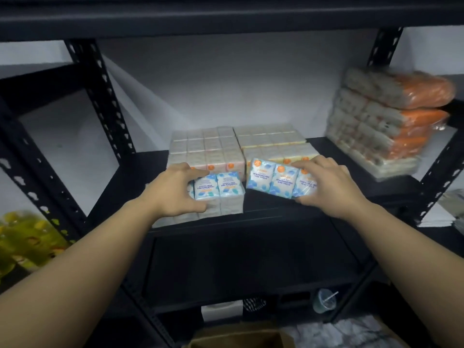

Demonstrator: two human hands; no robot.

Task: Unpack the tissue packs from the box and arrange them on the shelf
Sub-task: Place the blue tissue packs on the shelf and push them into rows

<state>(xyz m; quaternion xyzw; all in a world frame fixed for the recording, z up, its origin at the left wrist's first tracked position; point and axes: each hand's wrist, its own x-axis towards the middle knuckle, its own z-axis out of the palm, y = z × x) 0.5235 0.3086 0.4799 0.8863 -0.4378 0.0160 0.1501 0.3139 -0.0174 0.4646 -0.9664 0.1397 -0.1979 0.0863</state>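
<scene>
While our left hand (173, 189) grips blue pack (218, 187) atop front stack on shelf (276, 212), right hand (326, 187) clutches tilted pack (273, 180) midair; slick wrap risks slipping, toppling stack.

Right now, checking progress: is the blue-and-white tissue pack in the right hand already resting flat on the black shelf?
No: the right hand grips the blue-and-white tissue pack tilted, above the black shelf.

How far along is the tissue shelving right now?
Well underway: two stacks already sit at the shelf's back. In hand: the left hand steadies a front stack; the right hand holds a blue pack above the shelf. The box interior isn't visible.
</scene>
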